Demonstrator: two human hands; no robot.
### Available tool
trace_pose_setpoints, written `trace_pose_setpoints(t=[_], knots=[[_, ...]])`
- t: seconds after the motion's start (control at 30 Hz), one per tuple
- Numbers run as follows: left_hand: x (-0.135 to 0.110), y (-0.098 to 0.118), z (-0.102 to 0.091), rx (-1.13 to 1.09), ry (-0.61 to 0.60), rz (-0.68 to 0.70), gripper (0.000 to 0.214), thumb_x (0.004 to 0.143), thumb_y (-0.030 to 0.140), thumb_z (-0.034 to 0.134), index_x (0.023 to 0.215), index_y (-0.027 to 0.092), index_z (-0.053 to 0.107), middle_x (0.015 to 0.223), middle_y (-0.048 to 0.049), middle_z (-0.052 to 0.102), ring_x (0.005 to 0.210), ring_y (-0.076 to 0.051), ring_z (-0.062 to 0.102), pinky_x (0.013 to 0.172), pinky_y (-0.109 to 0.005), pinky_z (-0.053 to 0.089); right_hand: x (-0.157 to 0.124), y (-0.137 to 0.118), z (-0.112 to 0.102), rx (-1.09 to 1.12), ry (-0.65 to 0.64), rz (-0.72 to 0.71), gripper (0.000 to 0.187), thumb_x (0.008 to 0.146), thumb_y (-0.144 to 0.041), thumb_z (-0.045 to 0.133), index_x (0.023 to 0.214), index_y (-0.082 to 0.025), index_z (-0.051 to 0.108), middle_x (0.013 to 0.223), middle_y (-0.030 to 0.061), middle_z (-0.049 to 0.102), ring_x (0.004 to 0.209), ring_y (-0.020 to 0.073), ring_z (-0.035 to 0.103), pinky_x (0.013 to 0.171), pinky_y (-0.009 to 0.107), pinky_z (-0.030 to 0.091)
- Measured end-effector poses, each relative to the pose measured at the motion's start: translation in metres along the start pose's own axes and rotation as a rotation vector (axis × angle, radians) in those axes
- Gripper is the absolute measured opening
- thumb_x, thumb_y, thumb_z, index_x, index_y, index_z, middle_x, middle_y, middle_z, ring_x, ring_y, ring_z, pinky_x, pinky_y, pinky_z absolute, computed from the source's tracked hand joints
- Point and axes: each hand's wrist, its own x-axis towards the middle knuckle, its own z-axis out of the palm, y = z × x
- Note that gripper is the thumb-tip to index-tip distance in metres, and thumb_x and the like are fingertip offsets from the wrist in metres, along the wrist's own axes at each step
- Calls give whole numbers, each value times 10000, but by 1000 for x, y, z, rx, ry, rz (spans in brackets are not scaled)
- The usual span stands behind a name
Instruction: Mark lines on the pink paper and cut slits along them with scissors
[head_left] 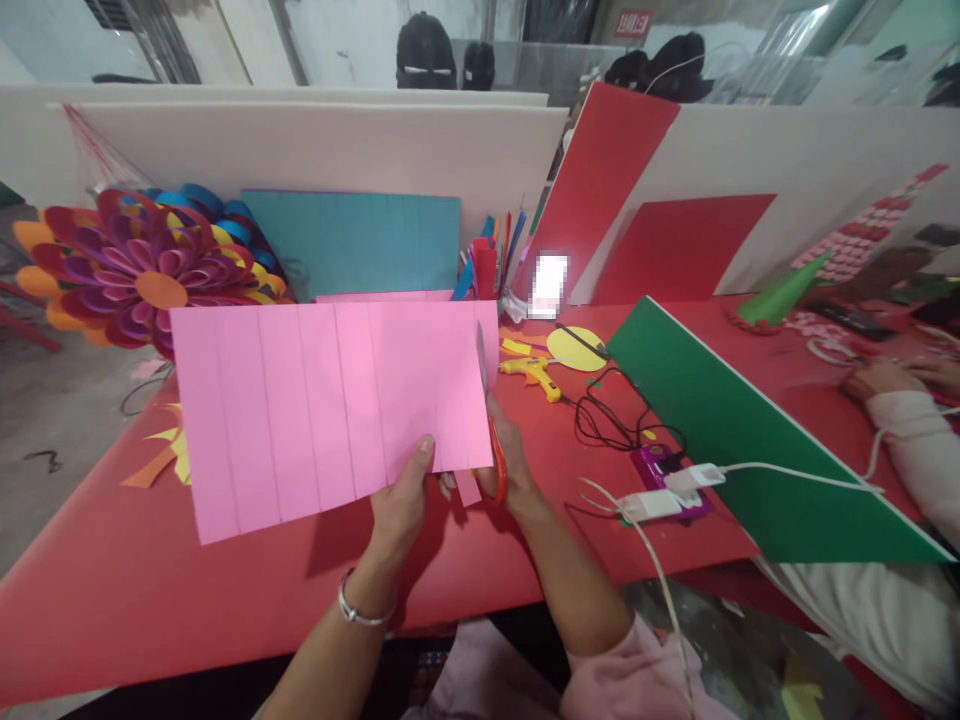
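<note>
A wide sheet of pink paper (315,410), marked with several upright crease lines, is held up over the red table. My left hand (405,495) grips its lower edge, thumb on the front and fingers behind. My right hand (514,455) is closed on the orange handle of a pair of scissors (499,460). One blade shows upright in front of the sheet near its right edge, where a narrow strip stands partly apart. Below the sheet, between the hands, hangs a small pink paper piece (468,488). The fingers of my right hand are partly hidden.
A yellow glue gun (534,375) and its black cord lie right of the scissors. Further right are a purple power strip (671,480) with white plugs and a standing green board (750,440). A layered paper flower (142,270) stands at left. A co-worker's hands (885,378) are at far right.
</note>
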Motion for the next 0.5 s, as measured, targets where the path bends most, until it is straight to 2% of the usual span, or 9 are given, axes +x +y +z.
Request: trace_pose_setpoints(t=[0.2, 0.37, 0.5], knots=[[-5, 2, 2, -46, -5, 9, 486, 957, 395, 672, 506, 219, 639, 457, -8, 603, 449, -165, 595, 597, -308, 550, 1, 1, 2, 97, -14, 105, 223, 939, -463, 596, 1037, -267, 549, 716, 0, 701, 626, 231, 692, 496, 296, 493], [-5, 8, 4, -51, -22, 16, 478, 953, 364, 671, 502, 213, 628, 447, -6, 602, 442, -160, 592, 586, -296, 533, 1, 4, 2, 85, 7, 84, 246, 915, -466, 623, 1011, -252, 549, 780, 16, 732, 665, 227, 705, 514, 291, 510], [-4, 5, 3, -49, -41, 15, 492, 962, 387, 671, 504, 212, 636, 464, -15, 615, 460, -162, 599, 631, -304, 550, 1, 4, 2, 90, 13, 134, 246, 933, -477, 587, 1002, -245, 545, 714, 3, 707, 621, 217, 683, 485, 278, 492]])
